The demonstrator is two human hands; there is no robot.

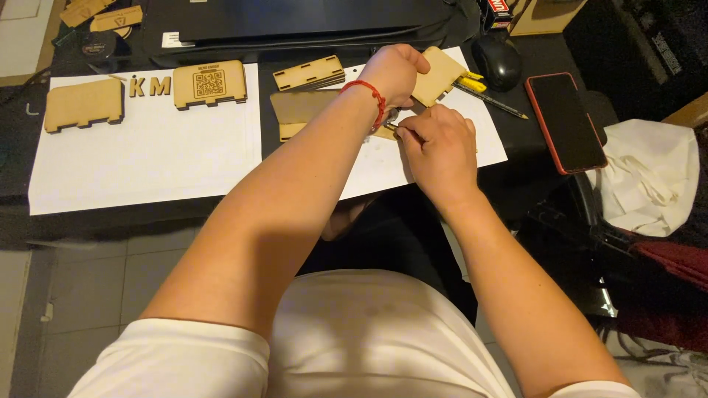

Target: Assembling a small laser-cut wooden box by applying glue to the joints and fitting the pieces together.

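Observation:
My left hand (397, 71), with a red cord on its wrist, grips a thin light-wood panel (440, 74) with notched edges and holds it tilted above the white paper (147, 155). Just below it, my right hand (436, 147) is closed around a small thin tool whose metal tip (391, 127) points left toward the panel's lower edge. More flat wooden pieces (299, 107) lie under and beside my left wrist.
On the paper lie a notched wood panel (83, 104), two cut-out letters (150, 86), an engraved panel (210, 84) and a slotted strip (310, 72). A pencil (493, 102), black mouse (498, 60) and red-cased phone (566, 121) sit right. A white cloth (649, 177) lies further right.

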